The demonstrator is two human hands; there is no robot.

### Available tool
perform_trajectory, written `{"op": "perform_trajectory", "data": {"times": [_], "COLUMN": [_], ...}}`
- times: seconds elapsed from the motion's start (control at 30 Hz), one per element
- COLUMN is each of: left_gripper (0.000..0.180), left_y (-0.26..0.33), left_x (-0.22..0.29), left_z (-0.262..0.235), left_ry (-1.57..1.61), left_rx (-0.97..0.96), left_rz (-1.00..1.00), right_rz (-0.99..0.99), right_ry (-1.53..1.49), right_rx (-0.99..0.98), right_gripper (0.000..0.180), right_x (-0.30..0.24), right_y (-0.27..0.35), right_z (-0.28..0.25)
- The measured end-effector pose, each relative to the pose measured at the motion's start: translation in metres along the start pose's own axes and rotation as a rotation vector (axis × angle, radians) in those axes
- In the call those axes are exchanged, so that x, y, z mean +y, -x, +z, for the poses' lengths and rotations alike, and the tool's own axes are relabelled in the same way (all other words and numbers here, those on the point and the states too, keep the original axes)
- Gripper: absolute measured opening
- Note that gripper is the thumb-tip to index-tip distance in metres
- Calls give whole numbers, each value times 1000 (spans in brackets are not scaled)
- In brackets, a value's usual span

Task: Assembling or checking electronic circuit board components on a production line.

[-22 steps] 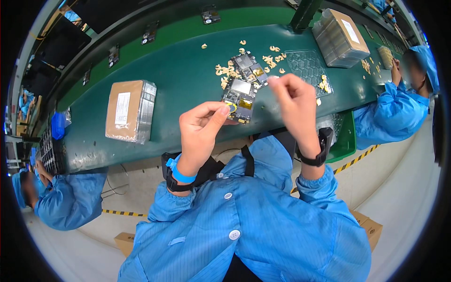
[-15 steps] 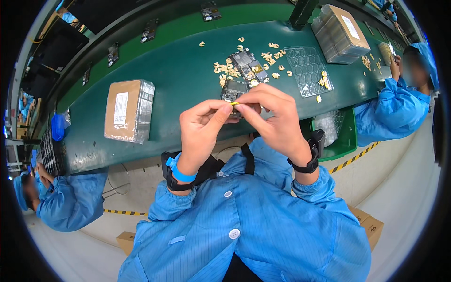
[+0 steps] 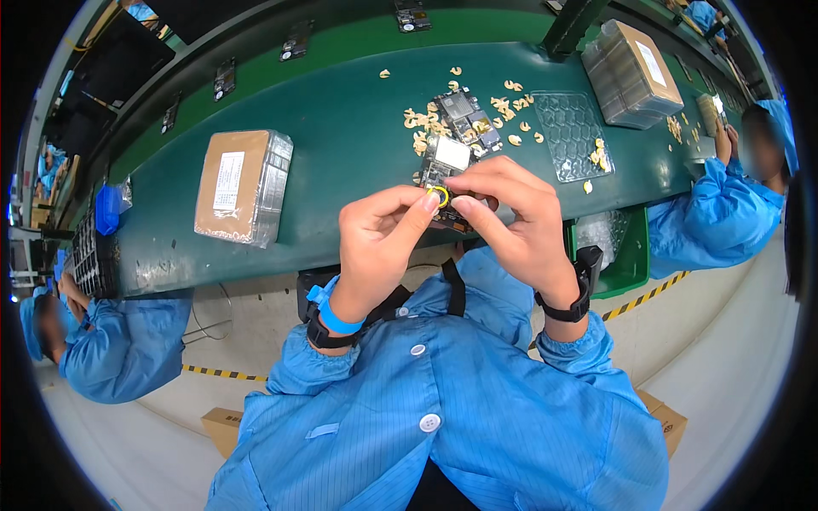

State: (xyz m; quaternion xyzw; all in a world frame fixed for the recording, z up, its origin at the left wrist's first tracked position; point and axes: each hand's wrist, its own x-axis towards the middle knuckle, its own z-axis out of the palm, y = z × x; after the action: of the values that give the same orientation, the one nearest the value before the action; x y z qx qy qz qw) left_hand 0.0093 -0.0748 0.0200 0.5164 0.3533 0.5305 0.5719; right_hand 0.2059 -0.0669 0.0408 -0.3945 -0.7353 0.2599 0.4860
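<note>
A small round part with a yellow rim and dark centre [image 3: 440,196] is pinched between the thumb and forefinger of my left hand [image 3: 385,230]. My right hand [image 3: 513,213] is closed against the part's other side, its thumb and forefinger at the rim. Just beyond and partly under my fingers is a circuit board [image 3: 433,173] with a bright pale patch; its near portion is mostly hidden. A second circuit board [image 3: 461,109] lies farther back. Small cream-coloured curved pieces [image 3: 419,119] are scattered around both boards.
A clear plastic tray [image 3: 554,145] with several yellowish pieces lies right of the boards. Wrapped boxes stand at left [image 3: 228,189] and far right [image 3: 635,72]. A green bin [image 3: 626,260] sits beside the table edge. Co-workers sit at both sides. More boards line the far strip.
The yellow-rimmed part has turned from edge-on to show its round face. A bright pale patch now shows on the nearer board. The whole view has shifted slightly.
</note>
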Motion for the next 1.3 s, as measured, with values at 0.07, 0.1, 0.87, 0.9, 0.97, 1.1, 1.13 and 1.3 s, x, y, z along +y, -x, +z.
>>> {"op": "perform_trajectory", "data": {"times": [0.07, 0.1, 0.87, 0.9, 0.97, 1.1, 1.13, 1.3], "left_gripper": [17, 17, 43, 42, 42, 41, 41, 40], "left_y": [0, 0, -1, -1, 0, 0, 0, 2], "left_x": [1, 1, -2, -1, -1, 2, 3, 10], "left_z": [-1, -2, -27, -27, -27, -25, -24, -15], "left_ry": [-47, -88, 137, 122, 108, 106, 102, 66], "left_rx": [-12, -24, -51, -50, -47, -36, -27, -26], "left_rz": [28, 53, -103, -96, -92, -97, -95, -47], "right_rz": [71, 71, 287, 287, 288, 280, 273, 290], "right_ry": [-60, -59, -126, -113, -100, -80, -68, -39], "right_rx": [-8, -6, -36, -41, -46, -32, -30, -45], "right_gripper": [13, 13, 9, 9, 9, 9, 9, 9], "right_x": [-1, -2, -19, -19, -20, -21, -21, -22], "right_y": [0, 1, -10, -10, -11, -11, -12, -12], "right_z": [3, 3, 26, 26, 26, 27, 27, 25]}}
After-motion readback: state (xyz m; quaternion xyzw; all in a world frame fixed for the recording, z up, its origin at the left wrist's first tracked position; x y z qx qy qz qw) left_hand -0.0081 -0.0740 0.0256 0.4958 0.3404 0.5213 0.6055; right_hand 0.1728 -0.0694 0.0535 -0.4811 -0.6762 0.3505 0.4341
